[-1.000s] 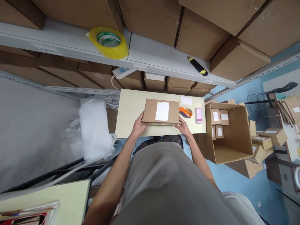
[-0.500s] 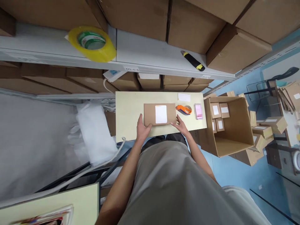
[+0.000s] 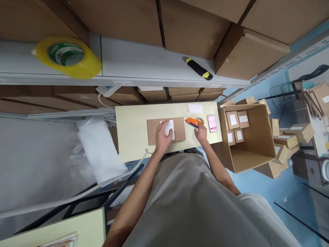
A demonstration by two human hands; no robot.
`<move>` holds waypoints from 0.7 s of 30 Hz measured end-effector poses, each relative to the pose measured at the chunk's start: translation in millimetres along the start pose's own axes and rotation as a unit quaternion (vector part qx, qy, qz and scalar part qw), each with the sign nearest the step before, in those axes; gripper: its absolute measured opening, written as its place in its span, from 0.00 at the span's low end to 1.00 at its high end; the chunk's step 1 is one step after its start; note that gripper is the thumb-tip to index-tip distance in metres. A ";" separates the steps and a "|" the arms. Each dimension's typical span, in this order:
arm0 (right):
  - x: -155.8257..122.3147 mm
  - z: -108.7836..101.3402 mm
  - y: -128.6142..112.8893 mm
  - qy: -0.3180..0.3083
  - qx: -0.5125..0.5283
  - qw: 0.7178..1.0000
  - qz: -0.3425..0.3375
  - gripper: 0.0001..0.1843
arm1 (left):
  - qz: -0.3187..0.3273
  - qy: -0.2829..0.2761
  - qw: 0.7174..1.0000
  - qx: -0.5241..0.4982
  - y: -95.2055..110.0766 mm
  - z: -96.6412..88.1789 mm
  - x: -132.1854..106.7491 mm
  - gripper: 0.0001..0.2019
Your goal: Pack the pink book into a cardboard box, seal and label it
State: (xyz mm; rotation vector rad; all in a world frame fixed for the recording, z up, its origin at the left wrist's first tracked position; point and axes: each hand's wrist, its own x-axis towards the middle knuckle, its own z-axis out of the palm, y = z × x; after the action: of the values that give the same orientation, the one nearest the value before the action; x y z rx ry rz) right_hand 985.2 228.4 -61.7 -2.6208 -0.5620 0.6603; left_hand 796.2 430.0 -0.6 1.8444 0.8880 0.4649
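Moved: right hand (image 3: 201, 133), from brown oblong cardboard box (image 3: 180, 129) to orange-and-blue plastic tape dispenser (image 3: 191, 121); long axis left-right, just beyond this nearer hand on cream counter (image 3: 131, 130); grip I cannot tell. Left hand (image 3: 162, 136): thumb and fingers apart, on box.

Both arms (image 3: 136, 193) (image 3: 219, 166) reach forward, hands (image 3: 163, 138) (image 3: 202, 133) apart.

Ahead of you, a grey metal shelf (image 3: 133, 55) spans the view above a pale yellow table (image 3: 132, 132). A second table (image 3: 89, 223) stands at your lower left, near a plain grey surface (image 3: 33, 161) (wall or floor, you can't quite tell); blue floor (image 3: 257, 183) lies rightward.
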 end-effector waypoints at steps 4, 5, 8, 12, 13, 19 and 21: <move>22.2 8.4 -1.9 -0.037 0.031 0.998 0.035 0.27 | -0.022 -0.022 0.999 -0.016 31.1 18.7 -3.4 0.24; 26.0 9.6 -1.7 -0.045 0.035 0.998 0.035 0.26 | -0.026 -0.030 0.999 -0.018 36.3 22.2 -4.6 0.24; 33.2 7.6 -0.3 -0.064 0.047 0.997 0.026 0.22 | -0.040 -0.047 0.998 -0.023 44.7 30.7 -7.5 0.22; 32.4 -9.8 1.6 -0.067 0.072 0.995 0.007 0.25 | -0.062 -0.053 0.996 -0.035 44.4 42.9 -8.0 0.20; 30.4 -17.0 1.1 -0.065 0.078 0.995 0.001 0.26 | -0.069 -0.057 0.995 -0.044 44.1 46.6 -7.2 0.20; 9.2 -74.9 -37.5 -0.027 0.110 0.989 -0.090 0.31 | -0.091 -0.062 0.986 -0.123 64.1 64.7 10.1 0.15; 6.7 -94.4 -68.4 -0.013 0.140 0.977 -0.159 0.31 | -0.072 -0.025 0.985 -0.154 82.2 62.6 24.5 0.13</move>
State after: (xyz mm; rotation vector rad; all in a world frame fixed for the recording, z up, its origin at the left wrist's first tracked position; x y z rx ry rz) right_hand 1019.7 265.0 43.7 -2.2018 -0.8104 0.6204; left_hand 883.8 390.5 44.6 1.4930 0.8561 0.4373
